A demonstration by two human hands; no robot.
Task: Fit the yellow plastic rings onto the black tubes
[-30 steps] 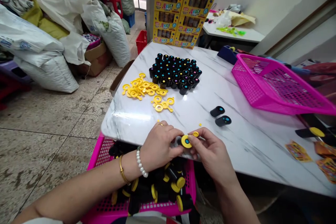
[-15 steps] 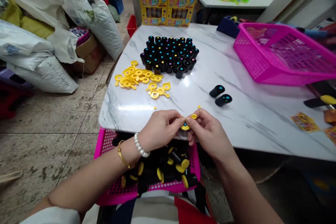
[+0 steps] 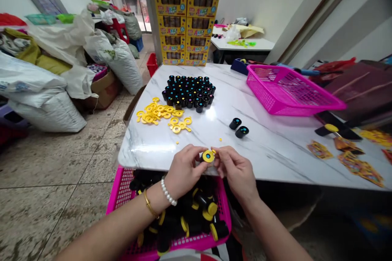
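Black and apparently plastic, the tube (image 3: pixel 201 158) is held above the table's (image 3: pixel 260 151) front edge, with a yellow ring (image 3: pixel 208 160) seated at its end. The tube is clamped by the left hand's (image 3: pixel 185 171) grip, thumb against fingers; the ring's small tab (image 3: pixel 213 152) is pinched in the right hand's (image 3: pixel 237 173) grip. The tube is likely light, stiff and slightly slippery, best held round its barrel; the tab looks thin and bendable, best taken at its tip. More capped tubes are held in the pink basket (image 3: pixel 226 208) below.
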